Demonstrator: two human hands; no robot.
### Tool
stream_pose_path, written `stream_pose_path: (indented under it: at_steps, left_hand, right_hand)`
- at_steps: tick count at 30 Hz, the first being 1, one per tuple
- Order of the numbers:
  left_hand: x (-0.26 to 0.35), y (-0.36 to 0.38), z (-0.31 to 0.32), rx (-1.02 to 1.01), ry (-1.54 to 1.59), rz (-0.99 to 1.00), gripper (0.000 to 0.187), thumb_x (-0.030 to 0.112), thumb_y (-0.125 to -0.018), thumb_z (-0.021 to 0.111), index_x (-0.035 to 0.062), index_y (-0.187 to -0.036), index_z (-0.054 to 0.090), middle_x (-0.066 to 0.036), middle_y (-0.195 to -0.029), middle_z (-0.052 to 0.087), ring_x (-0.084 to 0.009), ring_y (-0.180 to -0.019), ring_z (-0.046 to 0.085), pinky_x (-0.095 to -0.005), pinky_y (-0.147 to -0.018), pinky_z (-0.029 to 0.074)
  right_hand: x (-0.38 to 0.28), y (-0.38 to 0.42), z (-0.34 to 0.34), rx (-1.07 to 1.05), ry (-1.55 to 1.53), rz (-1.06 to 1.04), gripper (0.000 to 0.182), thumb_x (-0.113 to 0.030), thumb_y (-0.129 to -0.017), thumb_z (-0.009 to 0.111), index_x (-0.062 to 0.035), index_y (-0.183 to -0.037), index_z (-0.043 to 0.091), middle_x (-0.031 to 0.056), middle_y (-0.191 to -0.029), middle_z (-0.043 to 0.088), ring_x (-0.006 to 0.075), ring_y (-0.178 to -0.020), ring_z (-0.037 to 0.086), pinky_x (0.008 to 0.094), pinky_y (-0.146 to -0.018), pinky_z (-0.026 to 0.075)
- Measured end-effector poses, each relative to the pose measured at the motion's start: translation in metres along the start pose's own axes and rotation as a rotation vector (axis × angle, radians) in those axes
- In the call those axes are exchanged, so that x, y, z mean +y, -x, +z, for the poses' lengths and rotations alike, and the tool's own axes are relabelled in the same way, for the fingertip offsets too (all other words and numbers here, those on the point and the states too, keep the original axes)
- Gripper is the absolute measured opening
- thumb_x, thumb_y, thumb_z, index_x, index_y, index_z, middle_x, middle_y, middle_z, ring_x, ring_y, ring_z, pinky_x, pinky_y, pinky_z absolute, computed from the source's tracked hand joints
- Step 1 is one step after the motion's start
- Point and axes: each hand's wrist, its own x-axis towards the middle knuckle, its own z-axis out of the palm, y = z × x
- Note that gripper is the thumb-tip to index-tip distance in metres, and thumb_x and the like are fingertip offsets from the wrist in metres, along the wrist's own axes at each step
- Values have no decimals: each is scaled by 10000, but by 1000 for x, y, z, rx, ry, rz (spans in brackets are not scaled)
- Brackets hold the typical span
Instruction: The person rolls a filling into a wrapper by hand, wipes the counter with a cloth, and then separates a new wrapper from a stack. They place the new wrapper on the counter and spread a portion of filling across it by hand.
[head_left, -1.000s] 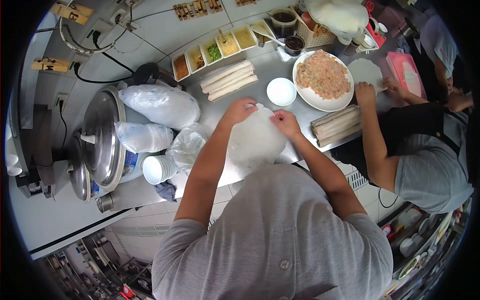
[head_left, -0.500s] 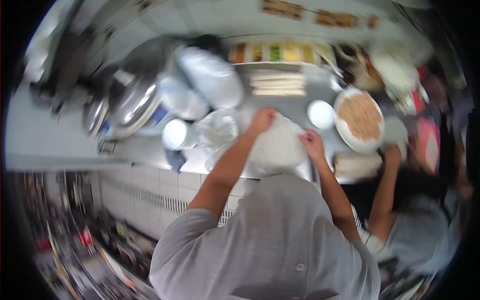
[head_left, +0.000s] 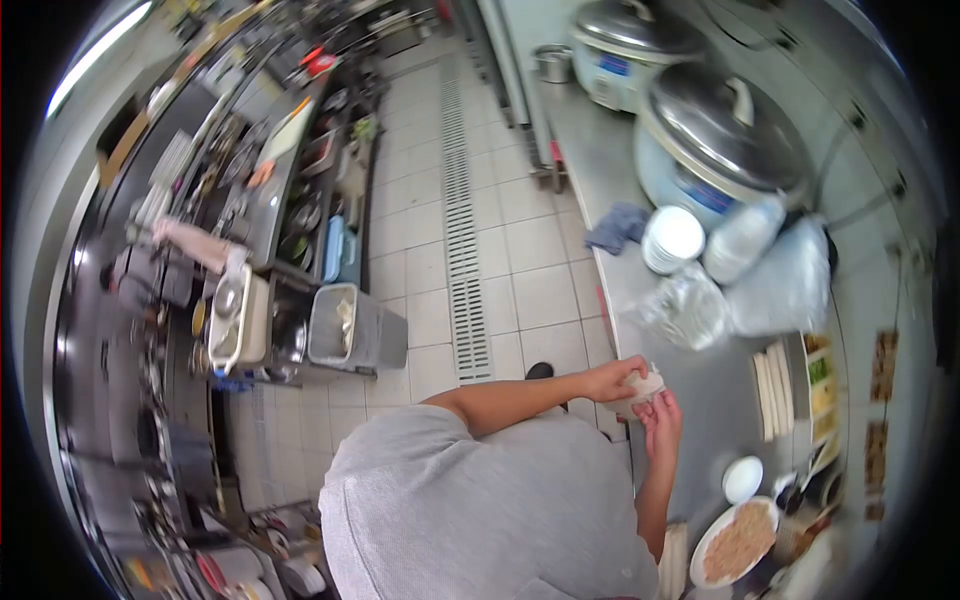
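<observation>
My left hand [head_left: 615,380] has its fingers curled on a thin, crumpled white plastic bag [head_left: 648,384]. From the other side my right hand [head_left: 660,415] pinches the same bag, close beside the left. Both hands are at the front edge of the steel counter [head_left: 705,400], and the fingers cover much of the bag. Just past them on the counter lies a clear plastic bag [head_left: 692,308]. White rolled strips [head_left: 773,390] rest in a row to the right of the hands.
White stacked cups [head_left: 673,240], a blue cloth [head_left: 616,228] and large lidded cookers [head_left: 720,135] stand along the counter. Nearer are a white bowl [head_left: 742,480], an oval dish of shredded food [head_left: 740,545] and ingredient trays [head_left: 820,390]. A grey bin [head_left: 345,325] stands across the tiled aisle.
My view has swung left, bringing the aisle and shelves into sight. The white bag, spread wide between my hands before, is now bunched small, and my hands are closer together.
</observation>
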Motion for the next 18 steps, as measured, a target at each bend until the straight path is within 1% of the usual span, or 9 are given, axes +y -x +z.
stream_pose_path:
  at_steps: [3,4,5,10,12,15,16,17,18]
  left_hand:
    - [3,40,-52,158,-99,49,300,24,-879,636,84,-1126,478,-113,-1050,593,-213,-998,574,-370,-842,490]
    - [-7,53,-60,256,-62,96,289,1,-844,629,84,-1089,500,-124,-1011,611,-256,-965,601,-384,-820,494]
    - [-17,68,-74,302,-49,98,289,1,-844,629,84,-1089,500,-124,-1011,611,-256,-965,601,-384,-820,494]
    - [-70,162,-158,658,-258,-34,250,-38,-745,623,68,-958,550,-154,-917,628,-357,-929,616,-400,-822,487]
    - [-87,222,-200,889,-250,-49,268,-1,-720,699,73,-939,562,-155,-901,628,-356,-870,614,-411,-787,493]
    - [-124,323,-271,1209,-406,-93,352,75,-695,788,74,-961,557,-154,-909,622,-364,-878,613,-399,-799,500]
    - [-119,357,-290,1286,-428,-293,294,-27,-726,602,58,-1002,546,-176,-967,595,-388,-947,597,-424,-856,492]
    - [-120,399,-313,1354,-588,-224,329,-27,-728,601,60,-1039,540,-176,-968,583,-391,-950,593,-425,-862,490]
    - [-122,436,-332,1430,-649,-266,323,-19,-728,605,52,-1037,541,-178,-982,574,-385,-965,589,-425,-856,485]
  right_hand:
    - [10,-17,39,-113,226,81,296,-111,-997,560,18,-1262,538,98,-1132,649,191,-988,671,281,-855,542]
    - [13,-21,57,-142,270,89,313,-120,-1000,563,16,-1279,534,114,-1147,651,198,-1002,673,286,-858,547]
    - [18,-25,75,-163,312,94,330,-129,-1002,567,15,-1296,529,131,-1162,653,205,-1016,674,290,-860,553]
    - [59,-58,132,-133,372,210,304,-139,-1002,575,-1,-1271,543,170,-1188,663,211,-1039,676,275,-831,559]
    - [80,-68,143,-78,341,232,273,-141,-1001,577,-18,-1243,553,158,-1152,681,202,-998,679,269,-807,557]
    - [104,-75,162,-14,348,281,270,-139,-1000,577,-26,-1243,552,146,-1131,685,195,-950,676,280,-791,556]
    - [110,-77,168,9,365,310,277,-152,-999,578,-28,-1245,549,140,-1118,684,197,-931,670,288,-782,551]
    - [113,-75,174,18,371,323,277,-152,-999,578,-28,-1245,549,140,-1118,684,197,-931,670,288,-782,551]
    - [117,-75,182,25,397,341,284,-163,-998,581,-24,-1244,551,142,-1123,683,198,-933,668,293,-786,550]
